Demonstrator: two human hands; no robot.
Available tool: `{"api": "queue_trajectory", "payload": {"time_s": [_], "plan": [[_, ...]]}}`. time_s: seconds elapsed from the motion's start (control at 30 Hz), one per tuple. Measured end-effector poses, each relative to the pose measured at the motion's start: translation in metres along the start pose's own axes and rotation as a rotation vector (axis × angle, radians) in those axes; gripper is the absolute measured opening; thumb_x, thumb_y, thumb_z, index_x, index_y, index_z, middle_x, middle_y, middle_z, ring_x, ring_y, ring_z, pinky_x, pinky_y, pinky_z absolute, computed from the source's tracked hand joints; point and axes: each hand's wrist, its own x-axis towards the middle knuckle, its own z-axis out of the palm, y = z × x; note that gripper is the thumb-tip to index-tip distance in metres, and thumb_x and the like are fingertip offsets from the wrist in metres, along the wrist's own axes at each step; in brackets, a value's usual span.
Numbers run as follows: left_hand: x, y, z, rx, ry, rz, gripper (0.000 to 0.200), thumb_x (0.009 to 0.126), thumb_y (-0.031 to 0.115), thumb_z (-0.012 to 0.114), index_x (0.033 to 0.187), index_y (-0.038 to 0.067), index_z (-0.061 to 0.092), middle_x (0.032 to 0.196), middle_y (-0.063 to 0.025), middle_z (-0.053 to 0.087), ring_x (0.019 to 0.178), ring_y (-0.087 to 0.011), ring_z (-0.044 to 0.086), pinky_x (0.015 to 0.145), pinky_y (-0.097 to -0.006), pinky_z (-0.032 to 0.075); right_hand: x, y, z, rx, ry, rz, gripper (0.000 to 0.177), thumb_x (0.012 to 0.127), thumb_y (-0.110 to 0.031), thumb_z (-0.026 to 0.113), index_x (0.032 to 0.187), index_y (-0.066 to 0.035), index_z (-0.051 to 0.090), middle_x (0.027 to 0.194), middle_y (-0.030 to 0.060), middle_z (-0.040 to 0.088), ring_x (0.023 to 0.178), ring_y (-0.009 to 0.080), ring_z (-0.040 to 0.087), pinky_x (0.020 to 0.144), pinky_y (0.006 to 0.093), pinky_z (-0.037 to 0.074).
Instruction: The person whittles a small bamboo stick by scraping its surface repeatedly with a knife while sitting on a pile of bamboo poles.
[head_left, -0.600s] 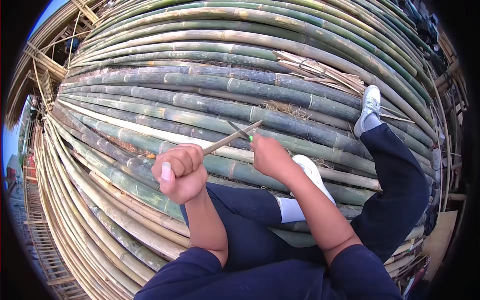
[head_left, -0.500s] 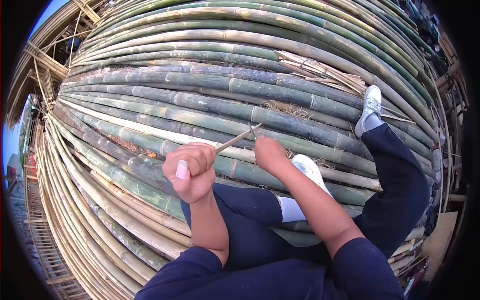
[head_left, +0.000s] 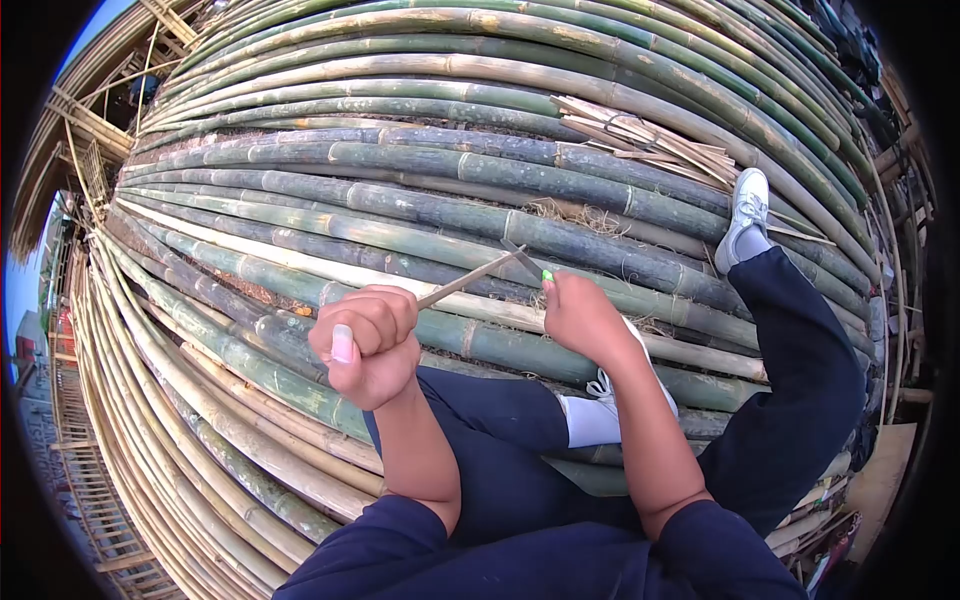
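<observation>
My left hand (head_left: 368, 345) is closed in a fist around a thin bamboo strip (head_left: 462, 283), which sticks out to the upper right. In my right hand (head_left: 582, 318) is a small knife (head_left: 526, 263) with a green part showing at the handle by the thumb. Its blade points up and left and crosses the far tip of the strip. Both hands are above my lap and the bamboo poles (head_left: 480, 340), with the fists a short way apart.
Long green and grey bamboo poles (head_left: 420, 205) cover the ground beneath me. A bundle of split bamboo sticks (head_left: 640, 135) lies on them at the upper right, near my white shoe (head_left: 745, 215). Dry shavings (head_left: 580, 215) are scattered between poles. Bamboo frames (head_left: 95, 130) stand at the left.
My right hand has moved a little right and turned, so the knife blade and green handle part show more. My left hand has shifted slightly left and down with the strip.
</observation>
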Motion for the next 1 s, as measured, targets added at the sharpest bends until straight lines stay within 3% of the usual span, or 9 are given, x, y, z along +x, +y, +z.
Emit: {"api": "queue_trajectory", "payload": {"time_s": [0.13,0.23,0.5,0.9,1.0], "plan": [[0.0,0.002,0.001,0.015,-0.009,-0.004,0.038,0.084,0.012,0.048,0.053,0.009,0.027,0.045,-0.0001,0.025,0.036,-0.0107,0.02,0.037,-0.0279,0.016,-0.039,-0.084,-0.018,0.146,0.018,-0.18,0.023,0.099,-0.014,0.047,0.089,0.007,0.051,0.069,0.0281,0.061,0.067,0.0459,0.062,0.064,0.0522,0.05],[-0.001,0.001,0.005,0.026,-0.015,-0.004,0.039,0.085,0.013,0.048,0.053,0.009,0.027,0.045,-0.0002,0.025,0.035,-0.0111,0.02,0.038,-0.0281,0.017,-0.066,-0.109,-0.02,0.174,-0.017,-0.204,0.021,0.098,-0.012,0.048,0.089,0.007,0.049,0.066,0.0277,0.061,0.064,0.0445,0.063,0.059,0.0508,0.051],[-0.003,0.003,0.007,0.044,-0.024,-0.015,0.04,0.086,0.013,0.049,0.052,0.008,0.028,0.044,-0.0009,0.026,0.035,-0.0121,0.021,0.038,-0.0284,0.017,-0.068,-0.118,-0.014,0.11,-0.082,-0.182,0.016,0.095,-0.008,0.052,0.092,0.008,0.048,0.065,0.0269,0.062,0.066,0.0437,0.066,0.057,0.0484,0.054],[-0.004,0.004,-0.001,-0.003,0.027,0.001,0.039,0.085,0.013,0.049,0.053,0.009,0.026,0.046,0.0008,0.024,0.037,-0.0105,0.02,0.038,-0.0279,0.016,-0.037,-0.111,0.003,0.048,0.002,-0.274,0.012,0.088,-0.003,0.054,0.092,0.008,0.051,0.073,0.0282,0.065,0.071,0.0422,0.068,0.064,0.0478,0.056],[-0.004,0.004,0.001,0.044,0.014,0.007,0.039,0.085,0.013,0.049,0.054,0.009,0.026,0.046,0.0009,0.024,0.037,-0.01,0.02,0.038,-0.0279,0.016,-0.063,-0.119,-0.008,0.006,-0.107,-0.155,0.01,0.085,0.0,0.053,0.091,0.007,0.049,0.072,0.0283,0.065,0.073,0.0428,0.069,0.063,0.0475,0.057]]}}
